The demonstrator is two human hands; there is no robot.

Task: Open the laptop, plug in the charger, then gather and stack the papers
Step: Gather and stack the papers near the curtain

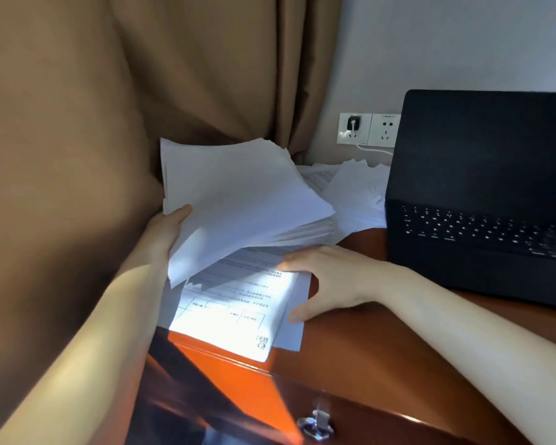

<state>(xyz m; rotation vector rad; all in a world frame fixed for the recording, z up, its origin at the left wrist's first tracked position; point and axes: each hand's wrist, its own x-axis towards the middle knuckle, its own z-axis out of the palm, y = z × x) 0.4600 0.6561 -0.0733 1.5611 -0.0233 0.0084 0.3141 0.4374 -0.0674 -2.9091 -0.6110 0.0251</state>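
Closest to the lens is a shiny metal drawer pull on the front of the reddish wooden counter, with both bare forearms reaching in past it. On the left, the left hand grips a thick sheaf of papers at its near-left edge. Its thumb lies on top; the fingers underneath are hidden. The sheaf is lifted and tilted, its near corner drooping over the printed sheets that lie flat at the counter's near-left corner, beside the brown curtain. The right hand rests on those sheets with fingers stretched out flat and thumb spread along their right edge, holding nothing. The sheaf hangs directly above the flat sheets, and both have their long axes running away from the person, so lowering it should need little turning. More loose papers are scattered farther back, between the sheaf and the laptop, nearer the right hand than the left. They are probably what remains to be gathered. The laptop stands open on the right with a dark screen and a faintly lit keyboard; no brand shows. A black charger sits in the left wall socket, and its white cable runs off behind the lid. The top sheet carries a ruled form, lines of characters facing away from the person and a QR code by its near-right corner; none of the text is sharp enough to read.
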